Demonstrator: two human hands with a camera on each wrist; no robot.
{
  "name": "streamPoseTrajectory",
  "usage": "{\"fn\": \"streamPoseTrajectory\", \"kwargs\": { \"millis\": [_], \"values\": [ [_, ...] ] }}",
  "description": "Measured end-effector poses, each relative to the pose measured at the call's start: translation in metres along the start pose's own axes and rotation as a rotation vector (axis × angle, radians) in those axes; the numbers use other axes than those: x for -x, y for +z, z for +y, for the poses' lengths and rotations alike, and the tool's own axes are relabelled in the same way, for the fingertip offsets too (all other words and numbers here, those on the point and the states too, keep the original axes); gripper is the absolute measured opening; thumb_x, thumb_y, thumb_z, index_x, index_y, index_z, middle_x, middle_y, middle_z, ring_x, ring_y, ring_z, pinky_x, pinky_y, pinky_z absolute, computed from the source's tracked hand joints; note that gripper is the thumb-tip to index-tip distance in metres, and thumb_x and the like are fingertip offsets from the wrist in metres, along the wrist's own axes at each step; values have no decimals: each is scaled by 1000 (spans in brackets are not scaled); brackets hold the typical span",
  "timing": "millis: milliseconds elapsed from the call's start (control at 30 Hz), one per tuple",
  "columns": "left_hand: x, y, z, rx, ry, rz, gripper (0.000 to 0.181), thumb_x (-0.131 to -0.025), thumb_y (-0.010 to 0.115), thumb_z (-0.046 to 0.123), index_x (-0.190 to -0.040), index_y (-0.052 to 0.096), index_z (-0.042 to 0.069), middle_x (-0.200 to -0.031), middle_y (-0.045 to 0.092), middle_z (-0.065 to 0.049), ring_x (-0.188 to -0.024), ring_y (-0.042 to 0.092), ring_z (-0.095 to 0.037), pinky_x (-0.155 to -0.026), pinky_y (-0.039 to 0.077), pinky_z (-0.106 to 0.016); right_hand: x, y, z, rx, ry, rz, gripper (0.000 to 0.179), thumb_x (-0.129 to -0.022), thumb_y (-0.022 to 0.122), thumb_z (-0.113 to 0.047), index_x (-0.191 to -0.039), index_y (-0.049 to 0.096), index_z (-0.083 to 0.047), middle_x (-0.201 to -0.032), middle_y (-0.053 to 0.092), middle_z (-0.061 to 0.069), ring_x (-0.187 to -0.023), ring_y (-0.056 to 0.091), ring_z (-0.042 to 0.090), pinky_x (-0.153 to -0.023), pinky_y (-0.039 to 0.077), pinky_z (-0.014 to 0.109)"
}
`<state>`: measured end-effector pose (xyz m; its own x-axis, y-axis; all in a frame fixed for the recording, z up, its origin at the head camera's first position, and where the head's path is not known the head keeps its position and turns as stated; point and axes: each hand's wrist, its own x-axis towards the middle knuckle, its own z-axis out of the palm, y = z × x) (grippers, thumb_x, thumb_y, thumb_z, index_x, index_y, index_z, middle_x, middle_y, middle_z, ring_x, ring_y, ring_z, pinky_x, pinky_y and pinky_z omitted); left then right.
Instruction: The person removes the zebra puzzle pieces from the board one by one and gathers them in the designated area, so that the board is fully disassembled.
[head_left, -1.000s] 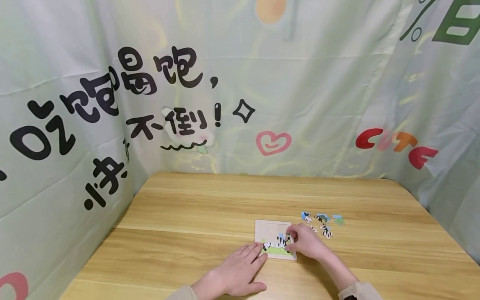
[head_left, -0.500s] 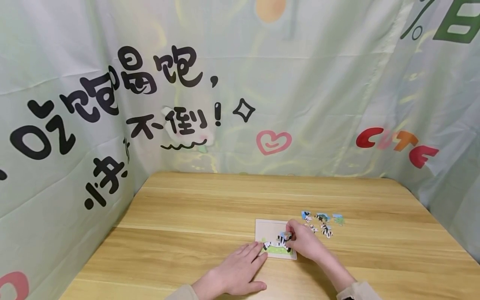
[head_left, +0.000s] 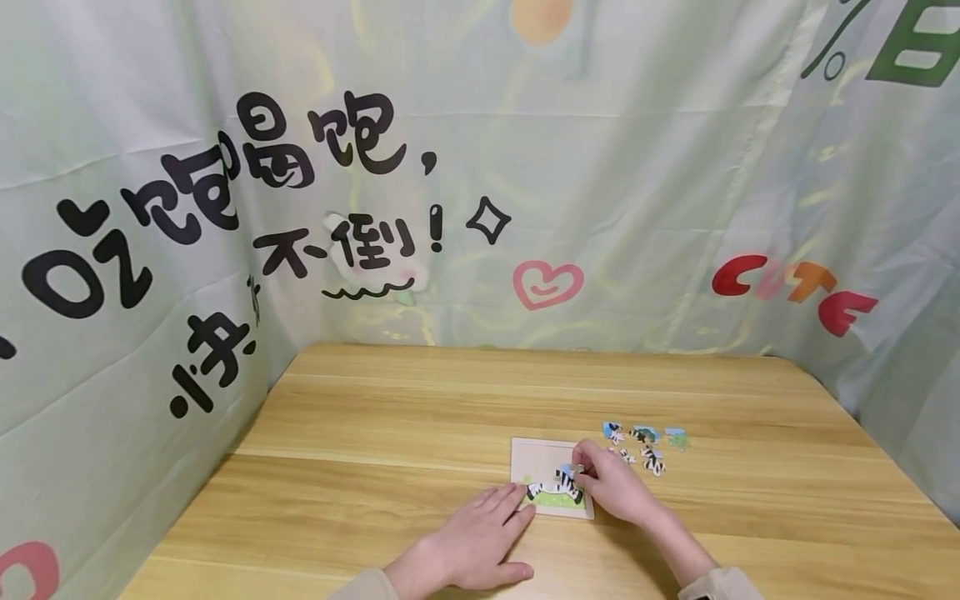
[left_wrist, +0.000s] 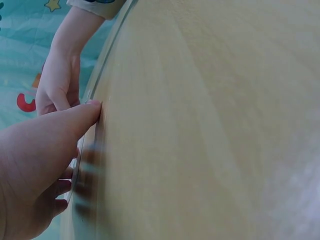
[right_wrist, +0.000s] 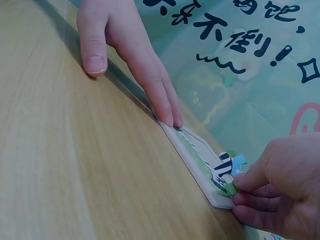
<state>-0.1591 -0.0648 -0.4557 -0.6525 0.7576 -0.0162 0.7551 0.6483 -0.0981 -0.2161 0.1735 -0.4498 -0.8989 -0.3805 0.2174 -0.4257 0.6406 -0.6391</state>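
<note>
While the left hand [head_left: 483,537] rests straight-fingered on the tray's [head_left: 536,457] near-left corner, the right hand [head_left: 613,483] pinches a puzzle piece [right_wrist: 238,164] at the tray's right side. Fingers partly hide it; seating unclear. Risks: pressing it tilted could pop out its neighbours; light left-hand pressure could let the tray skid. Loose pieces [head_left: 654,462] lie beyond.

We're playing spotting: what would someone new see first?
Probably the big black Chinese characters on the pale green fabric wall, upper left in the head view. Then the small flat pale tray on the yellow-brown wooden table, holding a black-and-white zebra puzzle, between the bare left hand and bare right hand.
</note>
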Motion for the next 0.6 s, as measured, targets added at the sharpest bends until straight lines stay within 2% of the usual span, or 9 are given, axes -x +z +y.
{"fn": "streamPoseTrajectory", "kwargs": {
  "millis": [200,433,600],
  "values": [
    [-1,-2,0,-3,4,2,74,-91,29,63,-143,35,11,-149,28,-12,-137,24,-23,-109,25,-34,0,-1,-2,10,-5,-11,21,-80,62,6,-83,47,-8,-63,44,-7,-58,39,5,-52,34,21],
    [0,-2,1,3,-5,-10,75,-91,29,64,-144,34,11,-149,27,-12,-137,23,-24,-109,25,-35,3,-4,2,-73,17,-16,17,-82,63,3,-85,49,-6,-69,53,-4,-64,46,6,-57,39,22],
    [0,-1,1,6,-3,-6,75,-91,29,64,-144,33,11,-150,26,-12,-137,23,-24,-109,25,-35,8,-11,9,-124,47,14,16,-81,65,1,-86,51,-6,-72,55,-3,-66,49,7,-58,42,22]
  ]
}}
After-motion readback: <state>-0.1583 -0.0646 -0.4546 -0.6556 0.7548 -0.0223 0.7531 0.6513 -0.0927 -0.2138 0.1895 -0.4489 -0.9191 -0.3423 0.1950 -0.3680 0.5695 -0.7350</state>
